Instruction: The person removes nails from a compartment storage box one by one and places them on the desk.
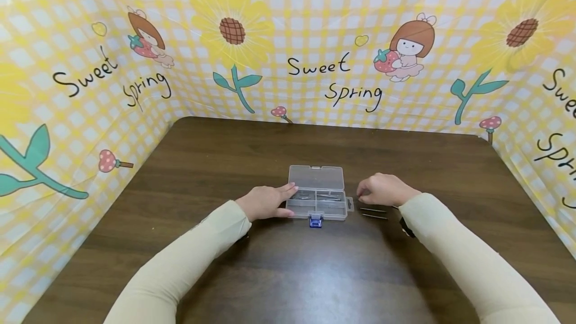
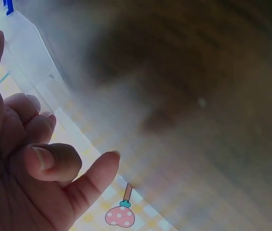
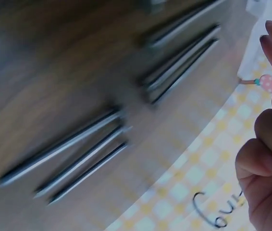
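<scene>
A clear plastic compartment box [image 1: 330,212] lies with its lid [image 1: 316,178] raised behind it and a blue latch [image 1: 316,221] at the front. Several nails [image 1: 330,197] are in its rear compartments. My left hand [image 1: 265,203] rests on the box's left end, index finger at the back and thumb near the front corner. To the right of the box, my right hand [image 1: 382,190] is low over the table, its fingers curled and thumb and forefinger tips close together. Anything between those tips is too small to see. Near it, several metal nails [image 3: 80,162] lie on the table.
The brown wooden table [image 1: 288,274] has a yellow checked cloth [image 1: 310,19] standing around its back and sides. The box's hanging tab [image 1: 350,204] juts out on the right, near the loose nails.
</scene>
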`<state>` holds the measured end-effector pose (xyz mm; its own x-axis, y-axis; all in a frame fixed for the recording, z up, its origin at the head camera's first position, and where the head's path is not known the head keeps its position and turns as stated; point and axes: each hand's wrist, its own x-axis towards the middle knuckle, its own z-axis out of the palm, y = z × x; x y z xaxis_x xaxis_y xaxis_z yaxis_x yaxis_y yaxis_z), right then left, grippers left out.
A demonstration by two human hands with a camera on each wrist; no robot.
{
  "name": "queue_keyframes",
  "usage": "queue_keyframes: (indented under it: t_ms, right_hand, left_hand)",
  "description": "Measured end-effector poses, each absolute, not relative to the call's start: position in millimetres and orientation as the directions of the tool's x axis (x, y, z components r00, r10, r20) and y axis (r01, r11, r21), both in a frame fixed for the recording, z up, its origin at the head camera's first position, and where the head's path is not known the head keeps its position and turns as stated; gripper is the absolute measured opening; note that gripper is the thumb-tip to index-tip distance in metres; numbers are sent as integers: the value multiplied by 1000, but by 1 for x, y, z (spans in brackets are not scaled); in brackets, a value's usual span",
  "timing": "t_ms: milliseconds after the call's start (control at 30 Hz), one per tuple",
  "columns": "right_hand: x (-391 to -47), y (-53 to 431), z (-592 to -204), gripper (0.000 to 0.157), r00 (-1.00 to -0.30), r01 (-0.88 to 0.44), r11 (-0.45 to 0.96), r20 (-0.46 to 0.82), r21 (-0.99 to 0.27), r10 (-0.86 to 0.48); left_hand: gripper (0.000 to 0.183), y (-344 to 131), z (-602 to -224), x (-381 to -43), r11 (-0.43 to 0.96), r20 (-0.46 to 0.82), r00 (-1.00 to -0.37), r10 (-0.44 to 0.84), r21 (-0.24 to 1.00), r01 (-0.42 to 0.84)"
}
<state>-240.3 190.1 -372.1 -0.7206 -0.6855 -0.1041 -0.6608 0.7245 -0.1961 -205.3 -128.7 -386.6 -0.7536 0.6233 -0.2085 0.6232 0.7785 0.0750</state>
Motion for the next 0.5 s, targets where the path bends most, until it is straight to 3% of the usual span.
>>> queue_keyframes:
  t_ms: [500]
  right_hand:
    - [-247, 131, -369, 14, -648, -725, 671, -176, -155, -741]
  left_hand:
    - [71, -129, -389, -204, 769, -182, -750, 636, 62, 637]
